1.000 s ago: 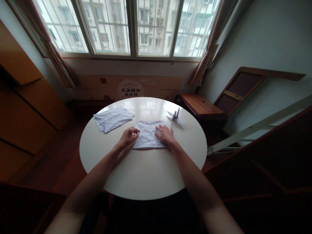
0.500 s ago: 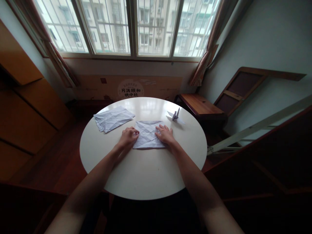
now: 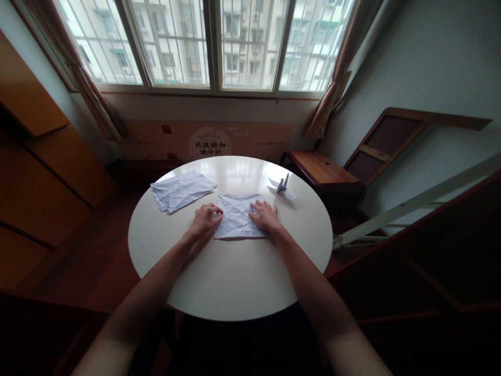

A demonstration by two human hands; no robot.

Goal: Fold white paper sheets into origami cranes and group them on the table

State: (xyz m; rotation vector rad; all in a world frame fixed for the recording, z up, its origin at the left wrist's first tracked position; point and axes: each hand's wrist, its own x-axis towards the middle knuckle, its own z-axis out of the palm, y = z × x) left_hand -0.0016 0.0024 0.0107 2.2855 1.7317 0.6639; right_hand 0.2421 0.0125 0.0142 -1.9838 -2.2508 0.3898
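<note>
The camera was worn on the person's head and looked forward and down, from above the near side of the round table (image 3: 235,282). The left hand (image 3: 206,219) and the right hand (image 3: 265,215) lay near the middle of this wide view, quite close to it. Farther away, the window (image 3: 250,47) filled the upper part, and the cupboard (image 3: 43,183) reached the left edge, the wall (image 3: 442,68) the right.

Daylight from the window (image 3: 213,62) glares off the far side of the white table (image 3: 235,277) (lower corners nearly black).
</note>
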